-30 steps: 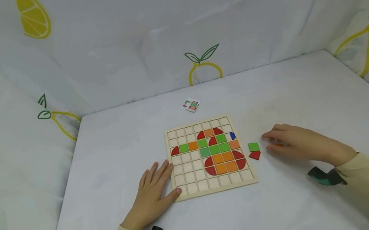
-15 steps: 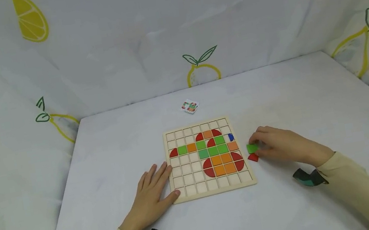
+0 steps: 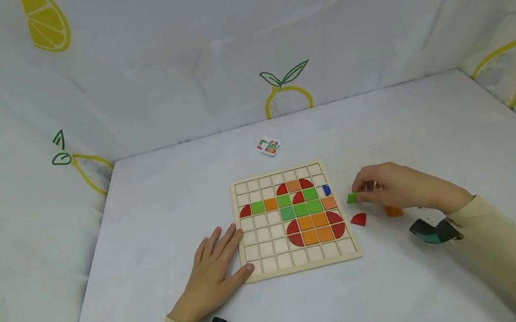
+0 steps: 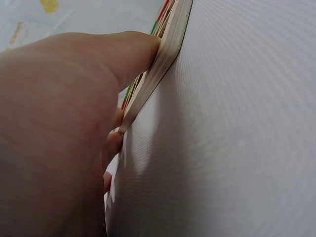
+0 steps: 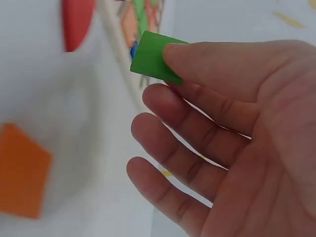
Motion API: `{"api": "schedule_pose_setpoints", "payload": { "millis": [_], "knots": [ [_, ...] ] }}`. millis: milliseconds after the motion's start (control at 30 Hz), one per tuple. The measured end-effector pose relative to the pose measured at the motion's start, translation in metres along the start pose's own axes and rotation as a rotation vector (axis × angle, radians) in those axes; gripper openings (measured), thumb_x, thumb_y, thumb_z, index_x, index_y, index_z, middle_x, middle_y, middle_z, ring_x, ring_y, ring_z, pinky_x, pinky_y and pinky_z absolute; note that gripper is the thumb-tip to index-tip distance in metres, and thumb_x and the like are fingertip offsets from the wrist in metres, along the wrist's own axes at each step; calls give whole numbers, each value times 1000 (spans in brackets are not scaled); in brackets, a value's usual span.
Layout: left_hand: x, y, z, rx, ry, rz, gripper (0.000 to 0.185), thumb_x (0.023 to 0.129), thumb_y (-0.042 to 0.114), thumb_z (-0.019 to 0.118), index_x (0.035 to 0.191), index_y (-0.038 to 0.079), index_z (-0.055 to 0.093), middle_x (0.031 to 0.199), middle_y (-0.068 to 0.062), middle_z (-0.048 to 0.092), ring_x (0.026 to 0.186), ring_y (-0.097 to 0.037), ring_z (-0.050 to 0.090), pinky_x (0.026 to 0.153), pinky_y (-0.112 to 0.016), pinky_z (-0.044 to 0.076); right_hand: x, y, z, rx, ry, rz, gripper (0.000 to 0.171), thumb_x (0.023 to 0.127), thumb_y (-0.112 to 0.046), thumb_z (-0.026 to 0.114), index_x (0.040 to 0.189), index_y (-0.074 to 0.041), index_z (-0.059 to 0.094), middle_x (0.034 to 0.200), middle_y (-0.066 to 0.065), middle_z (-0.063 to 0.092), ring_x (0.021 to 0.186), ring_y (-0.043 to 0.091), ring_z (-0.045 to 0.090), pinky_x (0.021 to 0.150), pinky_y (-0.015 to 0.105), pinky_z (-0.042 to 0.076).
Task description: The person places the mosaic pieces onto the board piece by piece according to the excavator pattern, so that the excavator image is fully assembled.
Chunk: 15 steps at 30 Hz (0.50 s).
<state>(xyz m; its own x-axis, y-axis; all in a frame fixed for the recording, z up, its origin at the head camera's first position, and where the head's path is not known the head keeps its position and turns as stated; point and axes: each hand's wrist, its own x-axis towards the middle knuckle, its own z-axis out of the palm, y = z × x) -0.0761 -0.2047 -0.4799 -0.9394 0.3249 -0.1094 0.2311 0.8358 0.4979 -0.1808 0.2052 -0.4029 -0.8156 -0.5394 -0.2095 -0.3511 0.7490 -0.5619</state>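
My right hand pinches a green square tile between thumb and forefinger, just off the right side of a wooden grid board. The other fingers of that hand are spread and loosely bent. My left hand lies with extended fingers against the board's left edge, thumb on the near left corner. Red, green, orange and blue tiles sit in several of the board's cells. Beside the board, a red quarter-circle tile lies on the table below the green tile. An orange tile lies under the right hand.
A small card printed with a coloured pattern lies behind the board on the white table. A white cloth with lemon prints hangs around the back and sides. Each wrist bears a dark band.
My right hand moved left to the green tile, took hold of it and lifted it, tilting it. The red tile shifted slightly and the orange tile shows more. The left hand stayed in place.
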Motion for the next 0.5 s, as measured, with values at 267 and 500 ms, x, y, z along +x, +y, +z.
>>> {"api": "schedule_pose_setpoints", "payload": {
  "millis": [267,500],
  "knots": [
    [-1,2,-3,-12,-25,-6,79,97,56,57,162,21,27,171,5,18,161,-29,5,128,-55,2,30,-20,-16,83,57,-76,10,95,-14,72,104,-13,69,95,-2,69,90,17,59,71,22,53],
    [0,3,-4,-14,-21,-3,79,97,56,57,162,21,27,171,4,18,161,-29,5,128,-56,3,58,-51,-16,133,48,-128,12,97,-18,69,108,-12,70,99,5,71,92,18,60,74,27,54]
  ]
}}
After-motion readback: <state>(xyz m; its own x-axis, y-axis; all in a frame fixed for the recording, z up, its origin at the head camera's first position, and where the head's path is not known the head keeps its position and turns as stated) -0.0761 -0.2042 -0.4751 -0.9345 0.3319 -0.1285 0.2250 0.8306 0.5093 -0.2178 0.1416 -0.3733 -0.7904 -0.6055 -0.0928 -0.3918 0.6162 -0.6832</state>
